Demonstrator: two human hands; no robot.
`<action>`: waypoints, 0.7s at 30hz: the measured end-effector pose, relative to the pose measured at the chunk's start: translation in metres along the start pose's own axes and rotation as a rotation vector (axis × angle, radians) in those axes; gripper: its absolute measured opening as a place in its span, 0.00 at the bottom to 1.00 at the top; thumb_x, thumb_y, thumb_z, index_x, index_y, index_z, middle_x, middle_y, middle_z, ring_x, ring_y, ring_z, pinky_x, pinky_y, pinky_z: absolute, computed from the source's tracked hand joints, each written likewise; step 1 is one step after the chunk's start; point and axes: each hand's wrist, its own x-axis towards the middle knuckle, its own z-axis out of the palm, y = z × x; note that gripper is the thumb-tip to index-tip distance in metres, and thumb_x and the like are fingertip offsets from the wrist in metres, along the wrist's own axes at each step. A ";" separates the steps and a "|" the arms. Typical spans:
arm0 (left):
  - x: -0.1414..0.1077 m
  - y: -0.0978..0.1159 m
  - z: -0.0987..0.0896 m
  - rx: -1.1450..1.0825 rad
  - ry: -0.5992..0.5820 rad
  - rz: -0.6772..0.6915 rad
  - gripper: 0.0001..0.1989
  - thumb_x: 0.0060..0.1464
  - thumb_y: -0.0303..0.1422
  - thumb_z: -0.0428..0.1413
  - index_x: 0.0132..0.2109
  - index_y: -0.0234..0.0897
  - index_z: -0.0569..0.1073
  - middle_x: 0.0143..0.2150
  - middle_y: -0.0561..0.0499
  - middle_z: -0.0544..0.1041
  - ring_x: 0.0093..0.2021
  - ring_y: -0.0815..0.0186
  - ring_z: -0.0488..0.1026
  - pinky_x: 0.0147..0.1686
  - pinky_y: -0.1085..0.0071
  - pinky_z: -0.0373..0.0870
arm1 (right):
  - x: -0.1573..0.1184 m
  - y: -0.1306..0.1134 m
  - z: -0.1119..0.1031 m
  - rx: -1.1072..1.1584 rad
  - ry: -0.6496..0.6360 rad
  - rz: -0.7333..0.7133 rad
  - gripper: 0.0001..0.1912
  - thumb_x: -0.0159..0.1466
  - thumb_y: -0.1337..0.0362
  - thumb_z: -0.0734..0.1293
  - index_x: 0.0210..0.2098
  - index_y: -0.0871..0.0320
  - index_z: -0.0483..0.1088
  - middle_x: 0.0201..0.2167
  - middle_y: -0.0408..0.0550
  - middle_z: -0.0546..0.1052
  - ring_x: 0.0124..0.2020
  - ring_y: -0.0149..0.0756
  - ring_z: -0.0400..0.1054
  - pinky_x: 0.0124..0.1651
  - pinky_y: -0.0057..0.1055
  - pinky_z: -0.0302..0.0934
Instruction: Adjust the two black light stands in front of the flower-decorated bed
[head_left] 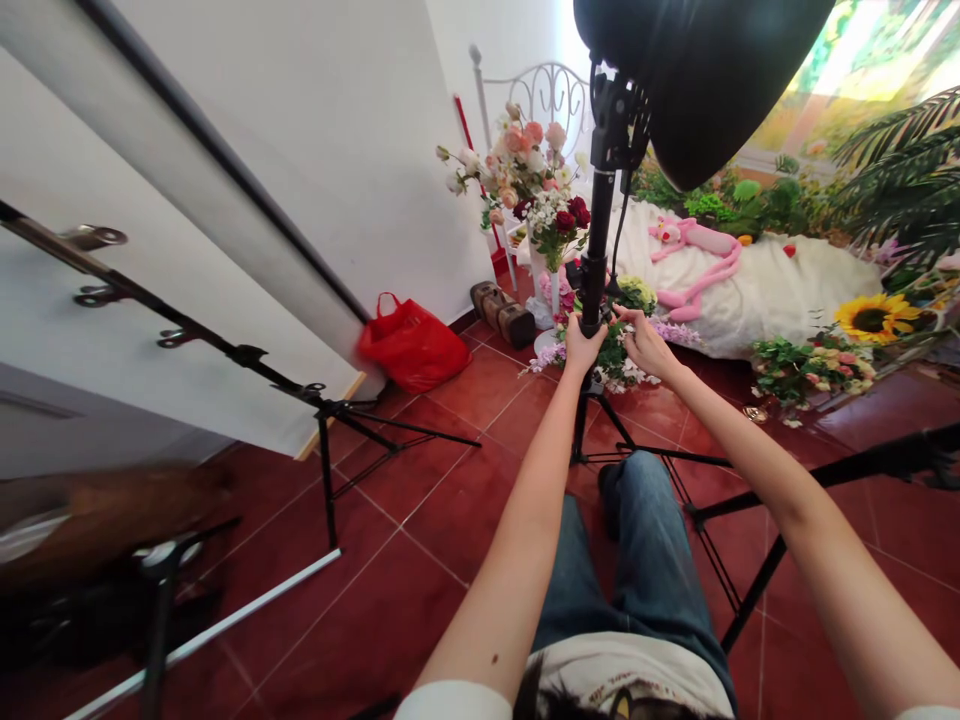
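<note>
In front of me stands a black light stand (598, 225) with a large black lamp head (697, 90) on top. My left hand (582, 346) is wrapped round the stand's pole, low down, just below a black clamp collar (592, 278). Close by on the right side of the pole is my right hand (646, 345), its fingers bent together near the collar. What those fingers pinch, if anything, is too small to make out. A thin black cable (619, 235) hangs from the lamp beside the pole.
Flowers (525, 165) and a white metal bed frame (551, 90) stand behind. A pink plush toy (697, 255) lies on white fabric (795, 290). At left are a red bag (412, 345) and a backdrop stand (328, 480). Another tripod (757, 505) is close at right.
</note>
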 end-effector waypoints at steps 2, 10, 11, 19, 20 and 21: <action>0.001 -0.001 0.000 -0.010 -0.005 -0.006 0.22 0.42 0.35 0.68 0.36 0.41 0.60 0.31 0.56 0.69 0.33 0.66 0.69 0.39 0.68 0.69 | 0.012 0.001 0.005 -0.003 -0.017 -0.019 0.15 0.62 0.66 0.57 0.49 0.55 0.57 0.56 0.63 0.73 0.61 0.49 0.67 0.65 0.56 0.58; 0.000 0.001 0.000 -0.061 -0.003 -0.040 0.22 0.40 0.33 0.69 0.35 0.41 0.62 0.31 0.56 0.71 0.34 0.65 0.71 0.39 0.68 0.67 | 0.039 -0.003 0.026 0.065 0.041 0.196 0.12 0.61 0.66 0.55 0.45 0.54 0.54 0.47 0.58 0.73 0.48 0.45 0.70 0.58 0.50 0.63; 0.000 0.001 -0.001 -0.065 -0.010 -0.036 0.23 0.40 0.34 0.69 0.35 0.41 0.61 0.30 0.56 0.70 0.33 0.66 0.70 0.38 0.68 0.67 | 0.041 -0.004 0.026 0.088 0.055 0.238 0.11 0.62 0.66 0.55 0.44 0.53 0.54 0.46 0.56 0.73 0.48 0.44 0.70 0.58 0.48 0.62; 0.000 -0.001 -0.003 -0.015 -0.011 -0.024 0.21 0.41 0.33 0.67 0.35 0.40 0.62 0.30 0.57 0.70 0.32 0.67 0.69 0.37 0.70 0.66 | 0.061 -0.015 0.030 0.302 0.199 0.559 0.04 0.66 0.63 0.54 0.40 0.52 0.58 0.36 0.46 0.71 0.40 0.39 0.68 0.52 0.39 0.64; 0.000 0.000 -0.003 -0.008 -0.015 -0.021 0.20 0.42 0.32 0.67 0.35 0.40 0.62 0.30 0.56 0.70 0.32 0.67 0.69 0.37 0.70 0.66 | 0.063 -0.015 0.031 0.345 0.213 0.602 0.04 0.67 0.62 0.54 0.40 0.53 0.58 0.36 0.46 0.71 0.38 0.37 0.68 0.51 0.37 0.64; -0.001 0.002 -0.003 -0.005 -0.019 -0.014 0.20 0.42 0.32 0.67 0.35 0.40 0.62 0.30 0.56 0.70 0.33 0.67 0.69 0.37 0.70 0.66 | 0.065 -0.016 0.031 0.389 0.220 0.637 0.04 0.67 0.61 0.55 0.39 0.53 0.58 0.35 0.45 0.70 0.37 0.36 0.67 0.49 0.36 0.64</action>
